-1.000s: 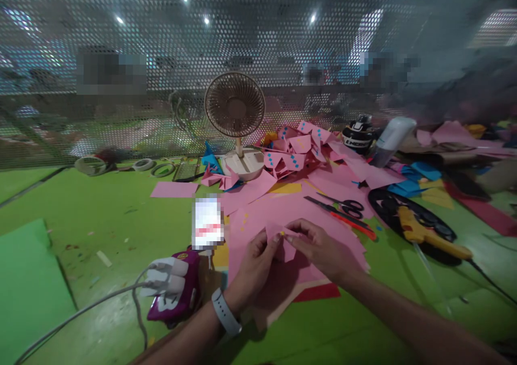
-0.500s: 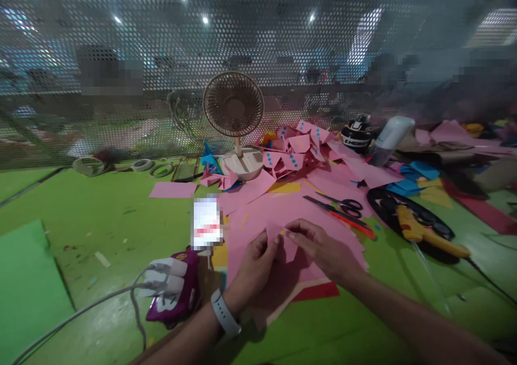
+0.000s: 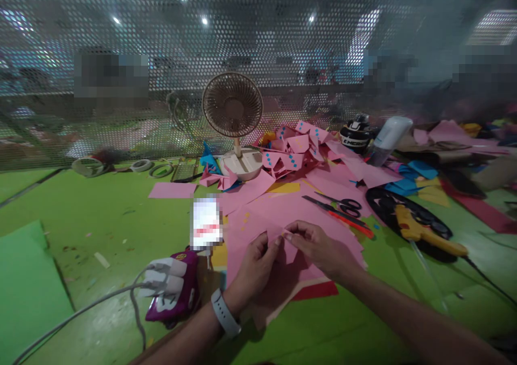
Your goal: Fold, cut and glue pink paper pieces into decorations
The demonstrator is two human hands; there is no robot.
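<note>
My left hand (image 3: 258,260), with a white watch band (image 3: 225,312) at the wrist, pinches a small piece of pink paper (image 3: 287,254) between thumb and fingers. Facing it, my right hand (image 3: 317,245) has thumb and index finger closed at the paper's upper edge. A tiny yellow spot shows between the two sets of fingertips; what exactly the right fingers grip is too small to tell. Beneath both hands lie large pink sheets (image 3: 339,236), with a red sheet (image 3: 319,290) under their near edge. Several small yellow dots (image 3: 245,220) lie left of the fingers.
Scissors (image 3: 343,203) and an orange-and-black cutter (image 3: 351,222) lie right of my hands. A yellow glue gun (image 3: 428,233) rests on a black tray (image 3: 377,203). Behind stand a fan (image 3: 233,106) and folded pink papers (image 3: 297,144). A phone (image 3: 206,222) and purple power strip (image 3: 188,289) are left.
My right fingertips have shifted slightly left and closer to the left thumb, covering more of the yellow spot. The view has moved very slightly; the other things lie as before.
</note>
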